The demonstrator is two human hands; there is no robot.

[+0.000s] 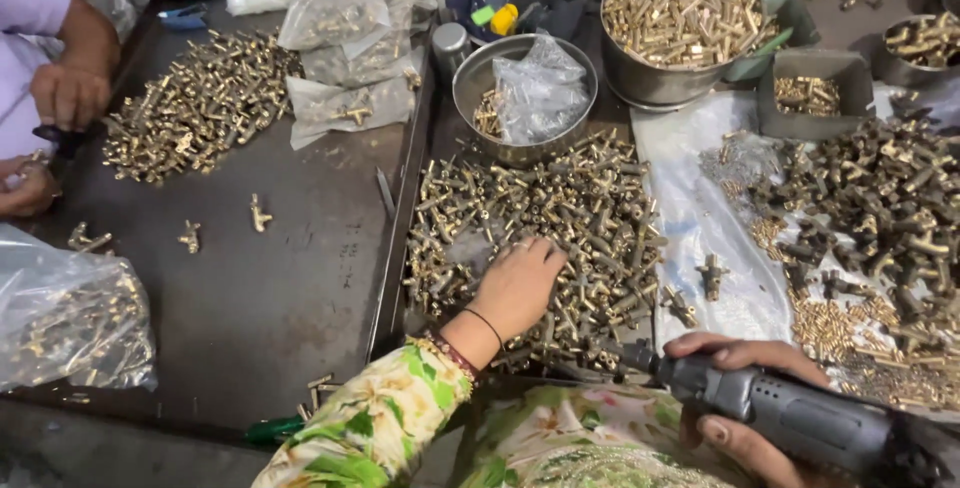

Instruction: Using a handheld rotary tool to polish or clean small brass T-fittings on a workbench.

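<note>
My left hand (pixel 518 283) rests palm down on a heap of small brass fittings (pixel 590 208) in the middle of the dark metal tray, fingers bent among the pieces; whether it grips one is hidden. My right hand (pixel 745 398) is closed around a grey powered hand tool (pixel 800 418) at the lower right, its tip pointing left towards the heap's near edge. Floral sleeves cover both my arms.
A steel bowl (pixel 470 88) holding a plastic bag and a bigger bowl of brass parts (pixel 680 13) stand behind the heap. Darker fittings (pixel 890 208) lie on white plastic at right. A co-worker's hands (pixel 65 93) work by another pile (pixel 195 108) at left, with bagged parts (pixel 70 313).
</note>
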